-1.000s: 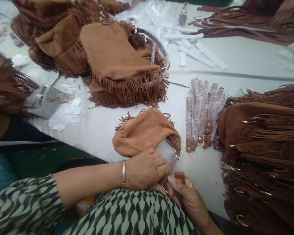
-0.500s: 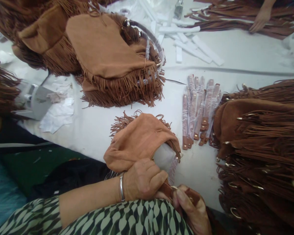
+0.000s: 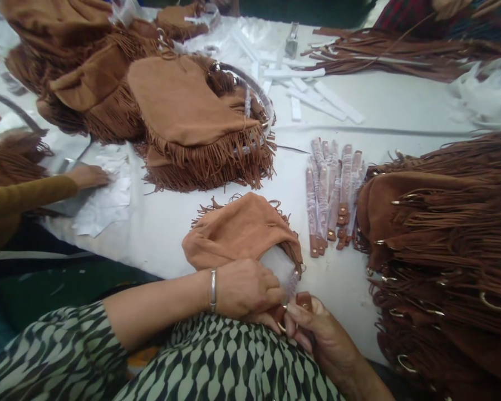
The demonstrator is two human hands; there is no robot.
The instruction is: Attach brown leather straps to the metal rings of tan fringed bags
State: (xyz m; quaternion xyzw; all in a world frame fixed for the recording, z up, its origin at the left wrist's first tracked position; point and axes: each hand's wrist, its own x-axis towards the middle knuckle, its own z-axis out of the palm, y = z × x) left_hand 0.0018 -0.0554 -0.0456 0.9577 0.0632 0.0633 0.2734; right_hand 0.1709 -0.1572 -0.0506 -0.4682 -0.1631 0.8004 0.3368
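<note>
A tan suede handbag point(image 3: 234, 228) with fringe lies on the table's near edge, its opening facing me. My left hand point(image 3: 246, 289), with a silver bangle on the wrist, is closed on the handbag's near end, beside a metal ring point(image 3: 281, 327). Between thumb and fingers, my right hand point(image 3: 323, 334) pinches the brown leather end of a bag strap point(image 3: 304, 301) close to that ring. The strap's plastic-wrapped part runs up to another ring point(image 3: 303, 267) at the bag's far end. My fingers hide whether the strap end passes through the near ring.
Several plastic-wrapped straps point(image 3: 332, 195) lie right of the bag. Fringed brown bags point(image 3: 426, 223) are heaped at right, finished ones point(image 3: 192, 106) behind. White strips point(image 3: 317, 94) and brown leather strips point(image 3: 371, 55) lie farther back. Another person's hand point(image 3: 89, 176) rests by white scraps point(image 3: 108, 195) at left.
My hands have moved slightly up and left, and the strap's leather end now stands up above my right fingers. A co-worker's arm has come in from the left. The view has shifted a little.
</note>
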